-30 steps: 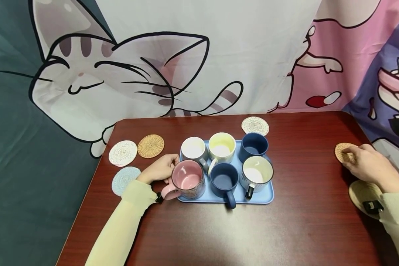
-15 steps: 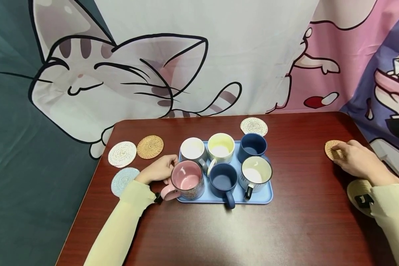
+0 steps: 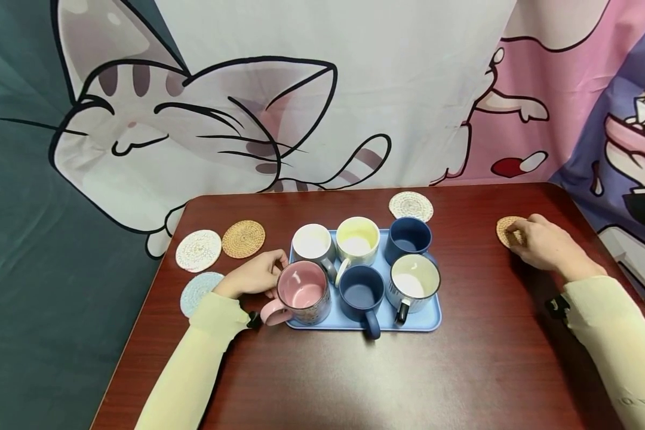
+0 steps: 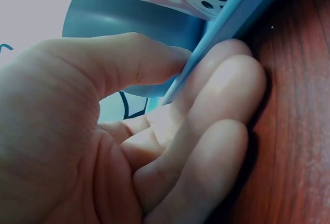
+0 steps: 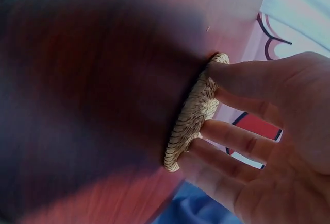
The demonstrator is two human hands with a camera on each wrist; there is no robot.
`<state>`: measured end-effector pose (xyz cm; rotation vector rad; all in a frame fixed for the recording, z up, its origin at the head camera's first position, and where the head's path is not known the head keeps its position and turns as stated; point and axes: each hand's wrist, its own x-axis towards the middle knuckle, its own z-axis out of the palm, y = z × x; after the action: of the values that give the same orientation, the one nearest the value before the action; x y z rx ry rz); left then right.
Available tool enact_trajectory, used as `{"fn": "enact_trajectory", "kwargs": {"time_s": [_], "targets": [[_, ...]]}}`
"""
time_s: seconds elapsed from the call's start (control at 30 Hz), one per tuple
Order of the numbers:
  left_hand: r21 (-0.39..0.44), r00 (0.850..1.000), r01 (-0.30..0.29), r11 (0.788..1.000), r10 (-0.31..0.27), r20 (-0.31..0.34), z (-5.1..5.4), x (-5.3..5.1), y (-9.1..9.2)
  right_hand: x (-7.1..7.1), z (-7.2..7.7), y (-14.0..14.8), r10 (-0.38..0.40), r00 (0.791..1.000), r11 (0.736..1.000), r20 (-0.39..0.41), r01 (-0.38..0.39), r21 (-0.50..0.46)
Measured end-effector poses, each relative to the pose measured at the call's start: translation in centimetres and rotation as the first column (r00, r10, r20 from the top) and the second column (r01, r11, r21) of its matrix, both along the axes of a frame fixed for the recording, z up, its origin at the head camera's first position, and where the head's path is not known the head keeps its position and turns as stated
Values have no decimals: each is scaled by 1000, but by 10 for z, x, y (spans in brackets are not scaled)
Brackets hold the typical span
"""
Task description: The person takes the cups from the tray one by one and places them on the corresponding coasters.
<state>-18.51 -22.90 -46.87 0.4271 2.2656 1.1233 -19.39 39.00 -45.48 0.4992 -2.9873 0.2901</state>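
My left hand (image 3: 252, 276) pinches the left edge of a light blue tray (image 3: 421, 324). In the left wrist view its thumb (image 4: 149, 62) lies on the inner side of the tray rim, the fingers outside and low by the table. On that tray stand several mugs: pink (image 3: 303, 291), white with a grey handle (image 3: 313, 242), pale yellow (image 3: 358, 236), two navy, and a cream one with a black handle (image 3: 414, 279). Over at the right, my right hand (image 3: 550, 245) holds a tan woven coaster (image 3: 504, 232) from above, fingertips on its surface and rim.
A brown table (image 3: 408, 382) carries it all. Left of the tray lie a white coaster (image 3: 197, 251), a tan coaster (image 3: 243, 239) and a pale blue coaster (image 3: 196, 292), partly under the left sleeve. Another white coaster (image 3: 411, 203) lies behind the tray. A printed cloth (image 3: 419, 77) hangs behind.
My right hand has moved left and slightly farther back, carrying the tan coaster along. The left hand, tray and mugs have stayed in place.
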Motion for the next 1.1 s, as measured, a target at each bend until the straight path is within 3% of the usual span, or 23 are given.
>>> {"fn": "enact_trajectory", "kwargs": {"time_s": [0.63,1.1], "targets": [[14,1000,1,1000,-1,-21,-4,-2,0,-42,5,-54,44,996,999,83,-45,10],[10,999,-20,1000,20,-32,-8,-2,0,-60,4,-83,4,989,1000,147,-1,-22]]}}
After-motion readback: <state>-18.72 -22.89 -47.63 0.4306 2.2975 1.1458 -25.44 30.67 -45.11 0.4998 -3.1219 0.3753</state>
